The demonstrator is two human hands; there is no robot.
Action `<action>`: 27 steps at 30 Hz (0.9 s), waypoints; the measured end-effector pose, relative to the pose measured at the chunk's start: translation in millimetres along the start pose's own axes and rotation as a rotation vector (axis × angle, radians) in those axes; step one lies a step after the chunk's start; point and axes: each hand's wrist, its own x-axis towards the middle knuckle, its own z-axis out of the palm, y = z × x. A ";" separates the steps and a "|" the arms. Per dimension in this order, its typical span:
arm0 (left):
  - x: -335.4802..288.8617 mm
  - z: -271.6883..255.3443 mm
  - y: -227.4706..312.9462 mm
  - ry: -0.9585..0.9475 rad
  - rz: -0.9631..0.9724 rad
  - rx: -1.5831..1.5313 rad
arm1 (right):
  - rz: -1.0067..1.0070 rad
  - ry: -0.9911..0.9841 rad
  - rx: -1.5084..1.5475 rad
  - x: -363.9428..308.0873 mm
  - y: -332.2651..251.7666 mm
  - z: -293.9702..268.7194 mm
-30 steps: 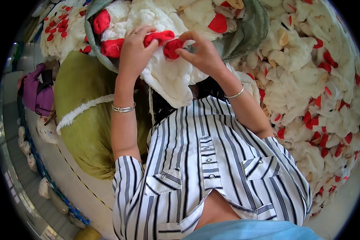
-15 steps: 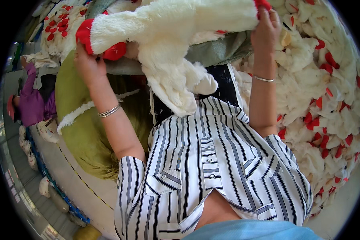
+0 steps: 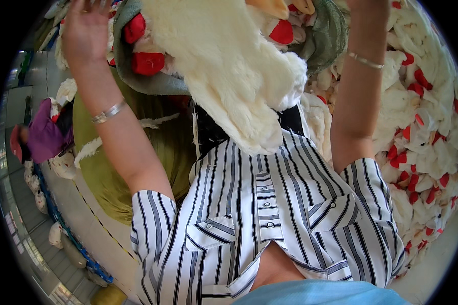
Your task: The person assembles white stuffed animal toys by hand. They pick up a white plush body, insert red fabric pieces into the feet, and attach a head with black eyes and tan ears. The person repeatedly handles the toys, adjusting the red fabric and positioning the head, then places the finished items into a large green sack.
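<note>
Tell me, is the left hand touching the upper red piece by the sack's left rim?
Apart. The head view shows the rim of the grey-green sack in the gap between the left hand and the upper red piece.

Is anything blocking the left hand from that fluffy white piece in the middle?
Nothing visible seems to block it. The green sack's rim and two red patches show between the left hand and the fluffy white piece, but appear to lie lower.
</note>
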 end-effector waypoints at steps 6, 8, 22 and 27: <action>-141.6 -39.5 -121.5 0.124 -0.572 0.228 | 0.749 -0.071 -0.615 -152.5 85.6 -54.6; -179.6 -30.8 -136.7 0.150 -0.688 0.166 | 0.684 -0.107 -0.710 -183.1 98.2 -37.1; -201.1 -11.5 -103.9 0.329 -0.393 0.127 | 0.809 -0.331 -0.431 -203.0 62.4 -3.0; -221.7 13.1 -58.8 0.145 -0.511 -0.009 | 0.974 -0.523 -0.412 -195.7 45.5 6.8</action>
